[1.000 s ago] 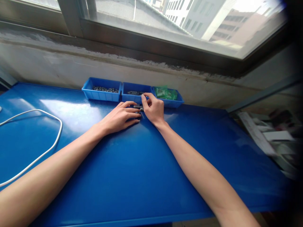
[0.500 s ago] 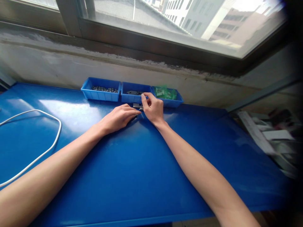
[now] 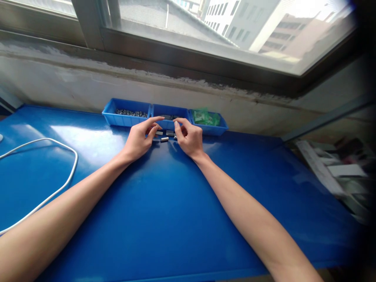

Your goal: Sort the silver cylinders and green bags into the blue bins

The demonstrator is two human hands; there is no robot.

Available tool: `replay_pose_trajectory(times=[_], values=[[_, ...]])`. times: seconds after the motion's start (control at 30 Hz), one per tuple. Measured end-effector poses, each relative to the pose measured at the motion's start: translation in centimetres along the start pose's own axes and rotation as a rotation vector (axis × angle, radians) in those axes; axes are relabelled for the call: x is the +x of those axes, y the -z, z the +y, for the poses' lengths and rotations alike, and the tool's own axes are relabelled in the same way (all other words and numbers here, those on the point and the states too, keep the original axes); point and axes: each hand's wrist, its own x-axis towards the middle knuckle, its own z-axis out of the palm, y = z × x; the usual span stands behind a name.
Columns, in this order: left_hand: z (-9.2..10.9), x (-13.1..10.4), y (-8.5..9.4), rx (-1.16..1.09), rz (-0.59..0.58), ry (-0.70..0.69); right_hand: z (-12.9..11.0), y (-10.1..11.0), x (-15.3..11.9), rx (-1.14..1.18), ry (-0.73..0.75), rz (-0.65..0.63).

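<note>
Several small dark and silver metal parts (image 3: 164, 139) lie on the blue table in front of the middle bin. My left hand (image 3: 139, 137) is just left of them, thumb and index finger apart, with nothing visible between them. On the right, my right hand (image 3: 189, 137) has its thumb and index finger pinched together near the front edge of the middle bin (image 3: 173, 124); what it holds, if anything, is too small to make out. That bin contains grey metal pieces (image 3: 169, 117).
The left blue bin (image 3: 123, 120) holds many small metal pieces. Green plastic packets (image 3: 206, 117) fill the right bin (image 3: 214, 129). A white cable (image 3: 73, 164) curves over the table's left side. Behind the bins are a wall and window. Blurred items lie beyond the right edge.
My left hand has lifted and opened its thumb and index finger, uncovering small metal parts on the table. My right hand has barely moved.
</note>
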Motion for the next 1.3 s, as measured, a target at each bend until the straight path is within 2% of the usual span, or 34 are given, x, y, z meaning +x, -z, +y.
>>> replay_pose_trajectory(times=[0.17,0.37,0.57,0.83,0.93,1.07,1.3], values=[[-0.6,0.2,0.1,-0.133,0.035,0.050,-0.2,0.1,-0.1,0.051,0.030,-0.029],[-0.5,0.1,0.1,-0.264,0.033,0.083,-0.1,0.1,-0.3,0.077,0.175,-0.154],[-0.4,0.2,0.2,-0.289,0.046,0.085,0.1,0.0,-0.5,0.096,0.283,-0.214],[-0.2,0.2,0.1,-0.296,0.031,0.107,0.2,-0.2,-0.5,0.040,0.306,-0.231],[-0.1,0.2,0.1,-0.259,0.057,0.130,0.3,-0.3,-0.5,0.069,0.265,-0.188],[-0.4,0.3,0.0,-0.146,0.089,0.123,0.4,-0.4,-0.3,0.098,0.138,-0.073],[-0.2,0.2,0.0,0.135,0.066,-0.035,0.9,-0.4,0.1,-0.029,-0.027,0.092]])
